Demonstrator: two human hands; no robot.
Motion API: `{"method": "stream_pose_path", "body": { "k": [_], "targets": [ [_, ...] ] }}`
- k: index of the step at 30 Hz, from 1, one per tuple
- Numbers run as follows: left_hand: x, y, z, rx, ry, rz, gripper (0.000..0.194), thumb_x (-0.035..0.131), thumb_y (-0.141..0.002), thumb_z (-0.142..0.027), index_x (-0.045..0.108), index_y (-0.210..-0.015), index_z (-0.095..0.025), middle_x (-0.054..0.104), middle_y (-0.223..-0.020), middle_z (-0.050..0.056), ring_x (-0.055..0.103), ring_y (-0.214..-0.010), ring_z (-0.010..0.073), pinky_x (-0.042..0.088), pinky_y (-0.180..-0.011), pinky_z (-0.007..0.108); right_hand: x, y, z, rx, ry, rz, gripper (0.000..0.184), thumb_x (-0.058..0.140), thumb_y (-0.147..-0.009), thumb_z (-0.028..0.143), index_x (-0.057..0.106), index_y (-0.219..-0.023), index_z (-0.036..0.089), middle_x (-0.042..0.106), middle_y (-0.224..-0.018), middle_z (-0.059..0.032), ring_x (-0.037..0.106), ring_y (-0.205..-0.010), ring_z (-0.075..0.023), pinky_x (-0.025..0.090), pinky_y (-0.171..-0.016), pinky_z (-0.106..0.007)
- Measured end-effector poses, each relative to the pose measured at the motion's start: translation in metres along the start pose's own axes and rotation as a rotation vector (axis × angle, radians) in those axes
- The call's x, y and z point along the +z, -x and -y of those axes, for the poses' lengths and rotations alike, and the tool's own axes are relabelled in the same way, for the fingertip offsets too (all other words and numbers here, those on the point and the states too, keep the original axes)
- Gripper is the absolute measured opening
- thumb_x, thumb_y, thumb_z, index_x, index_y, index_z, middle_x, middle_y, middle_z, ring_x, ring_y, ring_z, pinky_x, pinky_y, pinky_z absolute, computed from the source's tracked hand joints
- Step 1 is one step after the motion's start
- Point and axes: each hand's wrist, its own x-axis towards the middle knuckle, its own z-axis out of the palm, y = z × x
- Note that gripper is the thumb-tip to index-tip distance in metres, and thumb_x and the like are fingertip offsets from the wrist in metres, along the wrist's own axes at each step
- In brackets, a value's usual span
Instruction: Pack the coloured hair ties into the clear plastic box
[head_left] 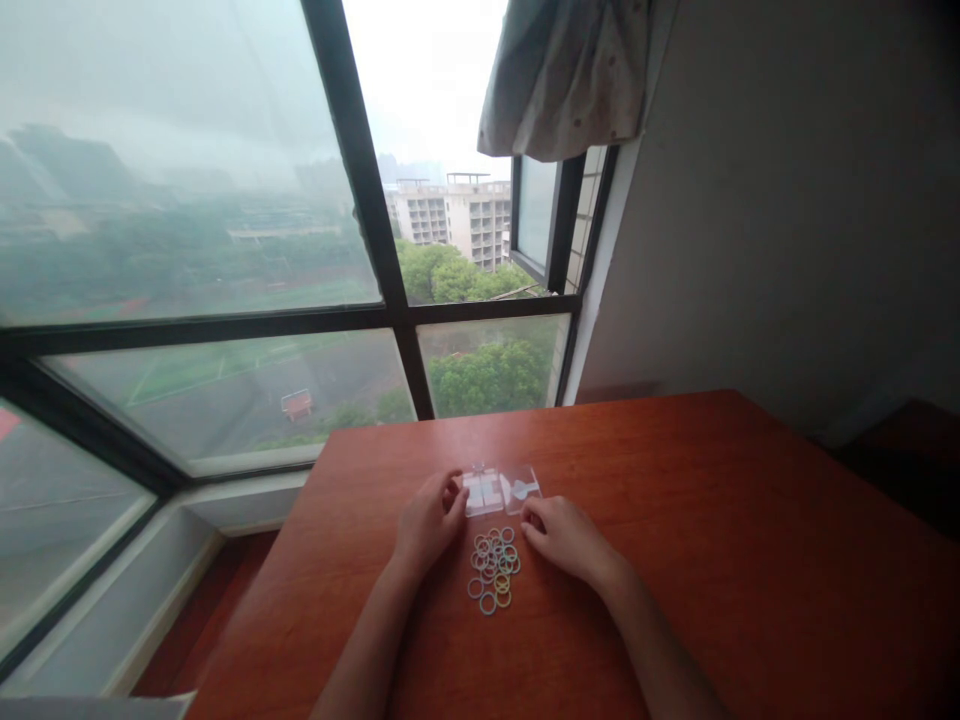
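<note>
A small clear plastic box (484, 492) lies on the wooden table, its see-through lid (522, 488) folded out to the right. At the box's left edge is my left hand (429, 518), fingers curled, with thumb and forefinger closed on its side. My right hand (564, 535) rests just below the lid's lower right corner. Its fingers are bent inward and closed; whatever may be between them is hidden. Between the hands, nearer to me, lies a loose pile of small thin rings (493, 560), mostly pale grey-green. Several are yellowish, near the lower right of the pile.
The reddish-brown table (660, 480) reaches up to a dark-framed window (401, 318) and a grey wall (765, 220). A curtain (566, 80) hangs by an open window pane (538, 215). The table's left edge drops to a floor strip (217, 590).
</note>
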Motion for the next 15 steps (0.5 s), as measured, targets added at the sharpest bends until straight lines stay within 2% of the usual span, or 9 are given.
{"method": "stream_pose_path", "body": {
  "k": [15],
  "targets": [
    [-0.0024, -0.0006, -0.0085, 0.026, -0.004, 0.026, 0.032, 0.047, -0.089, -0.034, 0.059, -0.115, -0.021, 0.068, -0.095, 0.006, 0.063, -0.079, 0.0184, 0.047, -0.067, 0.027, -0.0006, -0.0001, 0.0014, 0.014, 0.025, 0.001, 0.013, 0.054, -0.085, 0.019, 0.067, -0.088, 0.021, 0.071, -0.086, -0.0038, 0.063, -0.076, -0.0165, 0.034, -0.063, -0.023]
  ]
}}
